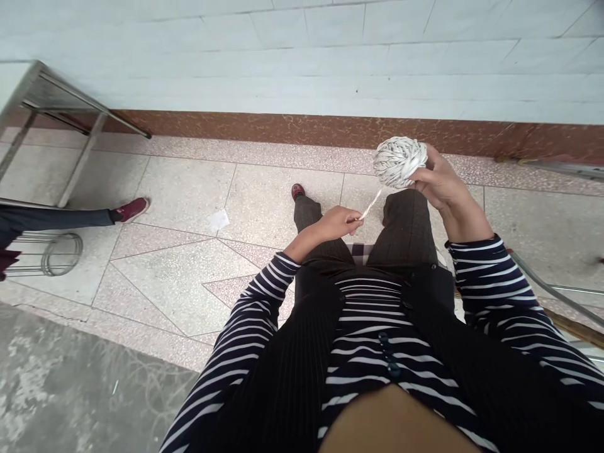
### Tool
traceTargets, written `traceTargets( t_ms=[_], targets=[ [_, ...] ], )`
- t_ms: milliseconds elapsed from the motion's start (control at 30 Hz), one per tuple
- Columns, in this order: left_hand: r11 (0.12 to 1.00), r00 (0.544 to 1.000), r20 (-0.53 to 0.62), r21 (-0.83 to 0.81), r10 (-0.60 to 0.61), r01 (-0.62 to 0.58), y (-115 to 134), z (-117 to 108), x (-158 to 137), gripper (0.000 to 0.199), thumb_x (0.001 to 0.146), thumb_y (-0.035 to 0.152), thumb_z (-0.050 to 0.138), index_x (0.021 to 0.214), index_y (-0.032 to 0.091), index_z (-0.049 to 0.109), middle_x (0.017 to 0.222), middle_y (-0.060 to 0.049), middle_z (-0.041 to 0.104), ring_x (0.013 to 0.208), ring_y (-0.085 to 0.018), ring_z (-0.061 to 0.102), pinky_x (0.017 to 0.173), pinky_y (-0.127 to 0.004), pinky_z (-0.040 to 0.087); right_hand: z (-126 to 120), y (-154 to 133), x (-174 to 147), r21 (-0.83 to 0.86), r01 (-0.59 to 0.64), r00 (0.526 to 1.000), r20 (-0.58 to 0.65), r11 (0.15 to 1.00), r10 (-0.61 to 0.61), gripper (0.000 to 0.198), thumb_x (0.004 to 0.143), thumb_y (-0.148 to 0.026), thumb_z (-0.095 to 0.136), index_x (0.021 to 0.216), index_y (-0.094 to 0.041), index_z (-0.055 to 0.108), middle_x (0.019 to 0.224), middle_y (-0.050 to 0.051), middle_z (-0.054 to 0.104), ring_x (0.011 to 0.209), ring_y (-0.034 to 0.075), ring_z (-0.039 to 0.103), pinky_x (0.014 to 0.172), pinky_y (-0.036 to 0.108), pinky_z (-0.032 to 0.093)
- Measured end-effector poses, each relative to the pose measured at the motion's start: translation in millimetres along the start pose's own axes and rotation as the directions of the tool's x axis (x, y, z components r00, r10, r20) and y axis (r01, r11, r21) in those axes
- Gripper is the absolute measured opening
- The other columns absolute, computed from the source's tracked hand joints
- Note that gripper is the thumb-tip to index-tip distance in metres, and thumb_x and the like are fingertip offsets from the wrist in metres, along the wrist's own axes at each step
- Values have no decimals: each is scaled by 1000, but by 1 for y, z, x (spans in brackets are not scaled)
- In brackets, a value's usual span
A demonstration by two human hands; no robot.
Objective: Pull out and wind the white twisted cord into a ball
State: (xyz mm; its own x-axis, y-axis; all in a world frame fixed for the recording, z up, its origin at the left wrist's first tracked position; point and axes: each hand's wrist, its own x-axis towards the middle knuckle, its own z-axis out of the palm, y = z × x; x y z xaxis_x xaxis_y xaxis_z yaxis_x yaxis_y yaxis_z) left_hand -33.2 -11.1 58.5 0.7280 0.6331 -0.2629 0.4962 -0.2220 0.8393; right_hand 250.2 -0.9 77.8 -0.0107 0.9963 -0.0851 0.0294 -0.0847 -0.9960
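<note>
A round ball of whitish yarn [399,162], flecked with dark strands, is held up in front of my right knee. My right hand [442,182] wraps its fingers around the ball's right side; the fingertips behind it are hidden. From the underside of the ball a short, taut strand [372,204] runs down to the left. My left hand [337,224] pinches the other end of that strand between thumb and fingers, above my thighs.
At far left stand a metal-legged table [89,157] and a wire stool frame [61,253], beside another person's leg and red shoe [132,209]. A white paper scrap [219,220] lies on the tiled floor. A tiled wall [283,63] runs ahead.
</note>
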Motion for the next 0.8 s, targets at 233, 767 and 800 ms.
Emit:
traceTargets(
  t_ms=[233,767,800],
  targets=[
    [946,965,-154,278,214,-165,22,-32,11,28,103,31,58,80,19,70,79,-3,70,79,-18,60,80,-31,40,30,42,-21,-449,-122,986,44,885,158,75,52,-30,90,123,-23,66,115,9,72,113,42,67,113,63,49],
    [995,999,-40,-101,-4,0,-20,26,18,39,97,35,60,65,15,69,65,0,65,62,-11,51,66,-25,35,19,-6,-35,221,-61,996,83,973,44,91,67,-52,95,149,-38,57,142,9,71,130,43,69,95,64,68],
    [994,1000,-9,-112,-12,11,-17,28,11,38,97,35,59,65,16,68,64,0,65,62,-11,50,65,-24,34,9,-1,-29,180,-33,999,29,983,29,87,69,-52,93,147,-39,57,142,8,70,129,42,70,93,63,69]
  ],
)
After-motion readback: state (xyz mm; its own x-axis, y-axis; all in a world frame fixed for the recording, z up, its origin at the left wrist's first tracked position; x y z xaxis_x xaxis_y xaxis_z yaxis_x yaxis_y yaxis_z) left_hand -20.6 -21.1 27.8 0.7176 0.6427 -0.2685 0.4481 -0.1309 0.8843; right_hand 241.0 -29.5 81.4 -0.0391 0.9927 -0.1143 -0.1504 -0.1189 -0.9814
